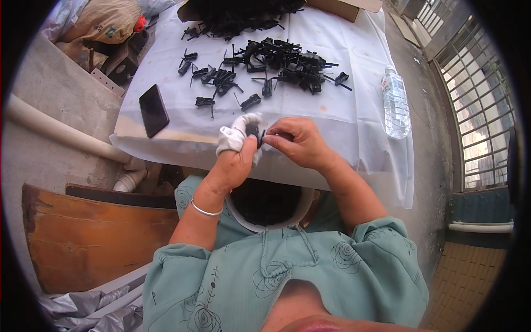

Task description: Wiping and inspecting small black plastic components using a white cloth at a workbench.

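Observation:
My left hand [240, 145], partly covered by a white cloth glove [231, 138], is closed around a small black plastic piece [254, 131]. Beside it, my right hand [298, 143] has thumb and forefinger pinched against the edge of that piece; what lies between these fingertips is too small to make out. Both hands are over the table's near edge. Beyond them, similar black plastic pieces [268, 61] with thin stems lie in a loose pile, with several scattered singly toward me.
The table has a white plastic cover [343, 127]. A phone [154, 110] lies at its left, a water bottle [395, 102] at its right. Open boxes [340, 8] stand at the far edge. A white bucket [243, 220] with dark contents sits in my lap, below the hands.

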A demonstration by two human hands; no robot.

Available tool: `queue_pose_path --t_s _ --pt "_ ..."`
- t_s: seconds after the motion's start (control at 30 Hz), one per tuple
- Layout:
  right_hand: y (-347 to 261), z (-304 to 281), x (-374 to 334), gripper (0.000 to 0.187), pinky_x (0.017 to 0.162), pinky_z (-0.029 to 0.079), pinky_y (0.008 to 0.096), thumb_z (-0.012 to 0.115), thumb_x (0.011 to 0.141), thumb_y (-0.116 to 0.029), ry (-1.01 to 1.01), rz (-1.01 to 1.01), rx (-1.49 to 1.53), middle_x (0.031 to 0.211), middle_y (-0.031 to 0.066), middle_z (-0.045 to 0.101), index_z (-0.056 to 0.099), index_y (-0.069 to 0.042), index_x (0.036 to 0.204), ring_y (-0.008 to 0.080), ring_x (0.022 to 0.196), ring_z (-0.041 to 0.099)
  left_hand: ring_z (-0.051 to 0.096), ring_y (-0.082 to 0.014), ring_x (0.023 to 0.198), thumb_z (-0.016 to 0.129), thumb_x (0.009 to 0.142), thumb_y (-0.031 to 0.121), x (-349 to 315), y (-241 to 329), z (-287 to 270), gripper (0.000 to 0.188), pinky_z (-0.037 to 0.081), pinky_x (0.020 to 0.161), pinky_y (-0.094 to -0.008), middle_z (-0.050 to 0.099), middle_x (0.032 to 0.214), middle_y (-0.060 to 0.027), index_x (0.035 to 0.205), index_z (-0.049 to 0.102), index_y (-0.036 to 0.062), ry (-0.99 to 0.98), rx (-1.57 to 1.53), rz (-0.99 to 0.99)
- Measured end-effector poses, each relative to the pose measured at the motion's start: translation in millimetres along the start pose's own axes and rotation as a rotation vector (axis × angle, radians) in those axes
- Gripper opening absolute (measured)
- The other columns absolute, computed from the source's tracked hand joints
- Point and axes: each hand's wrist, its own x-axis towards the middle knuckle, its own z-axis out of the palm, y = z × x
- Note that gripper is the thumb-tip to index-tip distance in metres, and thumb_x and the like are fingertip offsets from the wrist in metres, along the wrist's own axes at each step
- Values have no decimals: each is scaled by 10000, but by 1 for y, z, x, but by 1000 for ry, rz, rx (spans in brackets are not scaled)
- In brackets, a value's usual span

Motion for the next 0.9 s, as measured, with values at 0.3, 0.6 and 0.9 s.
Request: queue_pose_path --t_s 0.3,0.6,0.9 --pt "5 8 1 186 522 388 279 529 867 -134 -33 -90 -31 597 77 497 535 -1 738 143 536 432 463 -106 677 407 828 17 0 -2 8 235 413 613 -247 509 832 -51 1059 444 -5 59 151 185" --pt "-9 33 1 269 557 412 348 462 893 -191 -109 59 65 619 167 532 545 9 733 285 543 470 518 -228 789 415 819 25 -20 -4 4 233 429 732 -303 523 868 -136 1044 446 -26 137 487 314" --pt "18 31 32 219 555 455 388 555 817 -249 44 -56 -612 697 130 592 560 -41 747 311 611 575 546 -348 930 585 784 111 -33 6 -26 285 435 832 -361 568 1013 -205 1037 572 -19 117 939 457"
